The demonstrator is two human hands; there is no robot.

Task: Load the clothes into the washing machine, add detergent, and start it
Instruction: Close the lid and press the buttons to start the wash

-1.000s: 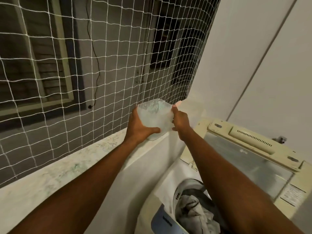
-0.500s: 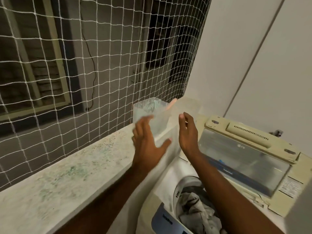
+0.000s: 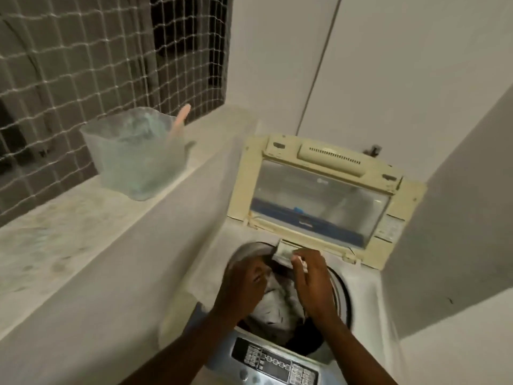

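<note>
Both hands were over the open drum of the top-loading washing machine (image 3: 361, 307), whose cream lid (image 3: 319, 195) stood raised against the wall behind. The left hand (image 3: 244, 290) hung above the left part of the drum mouth with its fingers curled loosely; the frame was blurred there, and it could not be told whether it gripped anything. The right hand (image 3: 313, 282) reached toward the back rim of the drum, its fingers spread and bent, touching or just beside a small pale compartment (image 3: 284, 252) at that rim; whether it pinched anything could not be told either. Below the hands, grey and dark clothes (image 3: 274, 304) lay heaped inside the drum. The control panel (image 3: 274, 362) with its buttons ran along the near edge of the machine. On the stone ledge (image 3: 55, 234) to the left, well apart from both hands, stood a clear plastic tub (image 3: 133, 159) holding bluish detergent powder, with a pink scoop handle (image 3: 179, 122) sticking up from it. White netting (image 3: 83, 65) covered the opening behind the ledge.
</note>
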